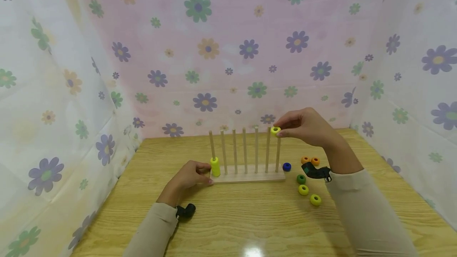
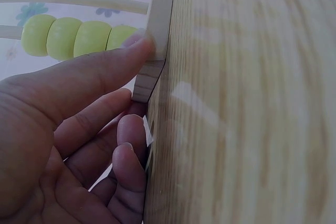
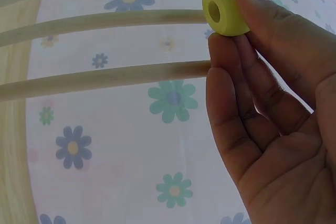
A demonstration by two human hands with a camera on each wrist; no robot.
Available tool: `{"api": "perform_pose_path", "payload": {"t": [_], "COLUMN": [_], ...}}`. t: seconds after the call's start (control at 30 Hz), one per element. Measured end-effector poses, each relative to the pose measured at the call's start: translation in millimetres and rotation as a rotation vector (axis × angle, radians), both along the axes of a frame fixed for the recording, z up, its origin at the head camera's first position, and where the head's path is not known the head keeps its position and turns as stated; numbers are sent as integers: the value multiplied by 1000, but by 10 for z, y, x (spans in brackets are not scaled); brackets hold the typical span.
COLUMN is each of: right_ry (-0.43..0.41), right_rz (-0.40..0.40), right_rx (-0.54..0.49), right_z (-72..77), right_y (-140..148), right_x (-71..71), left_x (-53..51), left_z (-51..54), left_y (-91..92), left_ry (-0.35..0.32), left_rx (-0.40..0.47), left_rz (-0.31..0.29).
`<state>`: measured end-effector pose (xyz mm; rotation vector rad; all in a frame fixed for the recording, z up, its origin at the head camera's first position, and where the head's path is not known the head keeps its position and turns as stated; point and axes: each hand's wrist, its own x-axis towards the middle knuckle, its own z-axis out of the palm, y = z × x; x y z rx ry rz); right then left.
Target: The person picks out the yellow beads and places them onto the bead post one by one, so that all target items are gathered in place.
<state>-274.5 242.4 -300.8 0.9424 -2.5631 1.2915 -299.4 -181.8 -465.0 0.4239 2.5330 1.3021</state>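
Note:
A wooden peg stand (image 1: 246,178) with a row of upright pegs sits on the table. Several yellow beads (image 1: 215,167) are stacked on its leftmost peg. My left hand (image 1: 189,175) grips the left end of the base, the thumb beside the lowest bead, as the left wrist view shows. High at the right end, my right hand (image 1: 303,127) pinches a yellow bead (image 3: 227,9) between thumb and fingers. The bead is close to the tops of the two rightmost pegs, its hole facing along them; whether it touches a peg I cannot tell.
Loose beads lie right of the stand: a blue bead (image 1: 287,166), two orange beads (image 1: 315,161), a green bead (image 1: 301,179) and two yellow beads (image 1: 303,190). Flowered cloth (image 1: 228,50) walls the table (image 1: 228,221) at the back and both sides.

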Motion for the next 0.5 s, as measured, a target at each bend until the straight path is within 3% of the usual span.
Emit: {"api": "perform_pose_path", "payload": {"t": [0.27, 0.5], "right_ry": [-36, 14], "right_rz": [-50, -13], "right_rx": [-22, 0], "right_z": [21, 62], "right_y": [-54, -98], "right_x": [-12, -35], "left_x": [-7, -4], "left_z": [6, -1], "left_y": [-6, 0], "left_ry": [3, 1], "left_rx": [16, 11], "left_rz": [-9, 5]}}
